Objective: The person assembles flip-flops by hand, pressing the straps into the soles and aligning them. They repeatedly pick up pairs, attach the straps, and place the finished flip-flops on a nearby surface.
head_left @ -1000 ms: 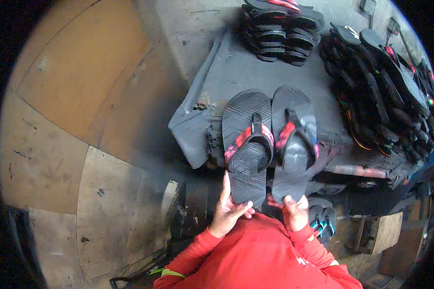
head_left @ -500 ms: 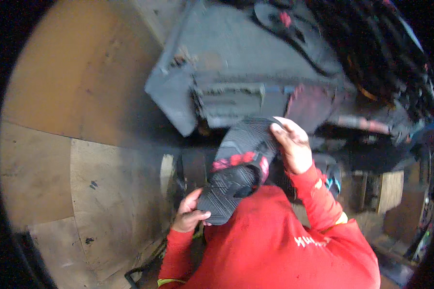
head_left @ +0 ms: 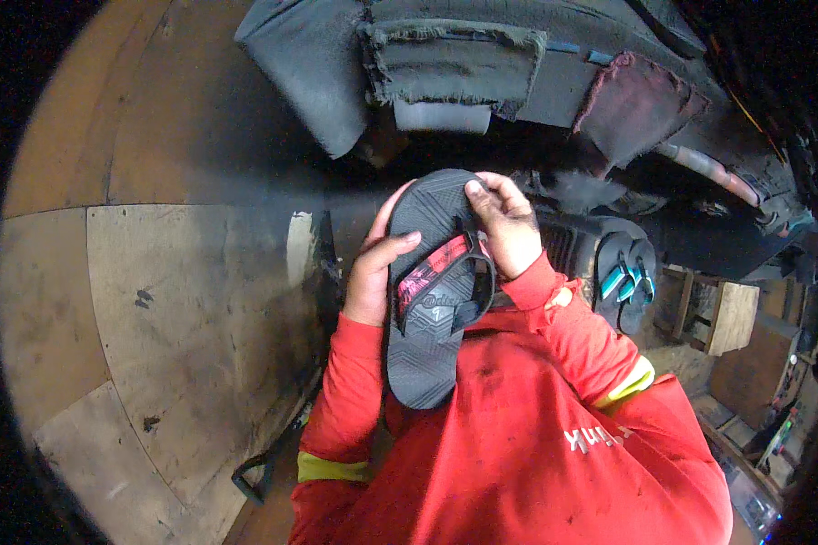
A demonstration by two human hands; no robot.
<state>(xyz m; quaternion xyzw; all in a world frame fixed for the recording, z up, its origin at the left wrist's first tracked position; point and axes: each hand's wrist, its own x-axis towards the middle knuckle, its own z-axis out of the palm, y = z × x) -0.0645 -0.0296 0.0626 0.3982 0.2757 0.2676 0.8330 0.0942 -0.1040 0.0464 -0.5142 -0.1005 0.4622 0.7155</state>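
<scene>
A black flip-flop (head_left: 427, 363) with a patterned footbed and a pink-and-black strap is held upright before my chest, toe part upward. My left hand (head_left: 377, 268) grips its left edge, thumb lying on the footbed beside the strap. On the other side, my right hand (head_left: 507, 222) holds the upper right edge, its thumb pressed on the footbed near the toe. The fingers behind the sole are mostly hidden.
Ahead stands a dusty grey bench (head_left: 563, 91) draped with a frayed grey cloth (head_left: 454, 68) and a dark red rag (head_left: 641, 102). Flip-flops with turquoise straps (head_left: 620, 277) lie to my right, near a wooden stool (head_left: 732, 318). Worn plywood panels (head_left: 200, 336) run along the left.
The flip-flop has turned from a slant to nearly upright and straightened out from a bend. My left hand has moved up from its lower end to its side. The view has tilted downward.
</scene>
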